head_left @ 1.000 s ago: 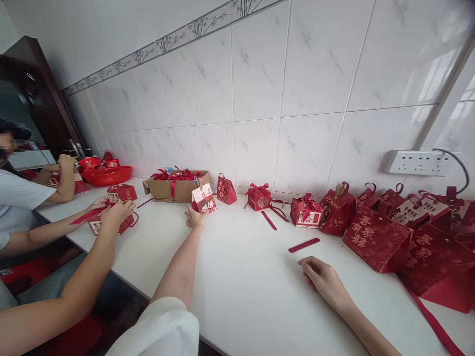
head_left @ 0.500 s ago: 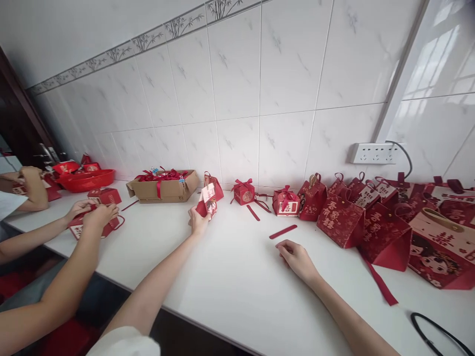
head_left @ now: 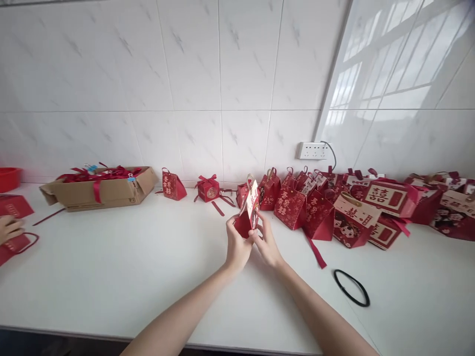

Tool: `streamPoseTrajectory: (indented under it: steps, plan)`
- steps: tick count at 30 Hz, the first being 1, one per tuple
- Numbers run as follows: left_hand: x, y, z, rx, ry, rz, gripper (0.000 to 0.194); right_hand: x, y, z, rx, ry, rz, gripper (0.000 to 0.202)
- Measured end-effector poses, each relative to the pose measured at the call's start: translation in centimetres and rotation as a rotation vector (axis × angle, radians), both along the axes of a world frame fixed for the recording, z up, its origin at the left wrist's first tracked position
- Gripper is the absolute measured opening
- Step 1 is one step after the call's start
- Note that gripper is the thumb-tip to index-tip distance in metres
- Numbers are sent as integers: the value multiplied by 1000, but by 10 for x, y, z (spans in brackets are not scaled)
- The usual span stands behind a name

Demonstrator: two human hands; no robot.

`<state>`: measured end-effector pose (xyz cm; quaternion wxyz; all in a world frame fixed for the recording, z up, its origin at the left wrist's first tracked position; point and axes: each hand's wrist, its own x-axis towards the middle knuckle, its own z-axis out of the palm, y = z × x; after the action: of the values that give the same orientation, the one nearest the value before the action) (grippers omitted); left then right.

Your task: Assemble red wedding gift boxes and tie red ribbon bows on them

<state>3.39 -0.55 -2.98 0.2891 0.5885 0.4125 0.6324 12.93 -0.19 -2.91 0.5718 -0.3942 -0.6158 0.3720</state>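
Fingers [head_left: 266, 230] of the left hand [head_left: 238, 251] and right hand [head_left: 269, 248] grip a gift box [head_left: 253, 200] between them, over the bench [head_left: 166, 267], just this side of the red bags [head_left: 290, 206]; looks like a two-handed handling step, and the next move seems to call for light, even pressure!

On my remote feed I see grey-veined white wall tiles [head_left: 193, 74] behind a white tabletop [head_left: 148, 272], a barred window's reflection [head_left: 393, 64] gleaming right of the trunking [head_left: 334, 74].
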Motion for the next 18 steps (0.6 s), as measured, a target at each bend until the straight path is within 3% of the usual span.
streamPoseTrajectory:
  steps: [4,7,9,11,15,18]
  plan:
    - [-14,-4,-11,217,325,-89,50,13,9,5,7,72,-88,49]
    - [-32,6,-1,273,356,-68,38,20,14,10,-34,123,-87,43]
    - [-42,20,13,213,193,34,37,23,16,11,-77,138,-49,47]
    - [-51,36,28,83,7,35,41,25,16,10,-146,157,22,51]
    - [-66,49,40,-111,-78,-310,52,23,12,4,-257,172,208,49]
    - [-68,39,33,-163,-54,-361,51,22,11,-2,-312,141,336,45]
